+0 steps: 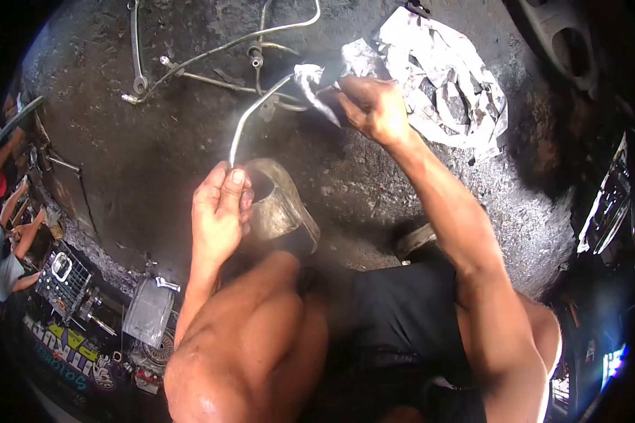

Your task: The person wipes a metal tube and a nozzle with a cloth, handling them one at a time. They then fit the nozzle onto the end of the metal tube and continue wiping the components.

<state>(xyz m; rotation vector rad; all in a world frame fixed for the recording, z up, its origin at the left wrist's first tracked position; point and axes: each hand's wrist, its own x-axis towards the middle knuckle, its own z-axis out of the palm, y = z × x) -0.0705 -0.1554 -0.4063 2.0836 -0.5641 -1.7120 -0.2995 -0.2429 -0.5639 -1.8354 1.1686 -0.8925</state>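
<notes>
My left hand (pixel 221 204) is closed on the lower end of a thin bent metal tube (pixel 244 121), which slants up to the right. A white rag (pixel 309 79) touches the tube's upper end. My right hand (pixel 374 106) is closed on that rag, whose crumpled part (pixel 360 59) shows above the fingers. Beside my right hand lies a large heap of stained white cloth (pixel 466 70). More bent metal tubes (pixel 212 51) with end fittings lie on the dark ground above my left hand.
A wrench (pixel 135 49) lies at the upper left. A curved metal piece (pixel 279 211) is beside my left hand. Other people (pixel 10 247), a ribbed metal part (pixel 63 282) and a grey panel (pixel 149 310) are at the left. A dark metal frame (pixel 571 42) is at the upper right.
</notes>
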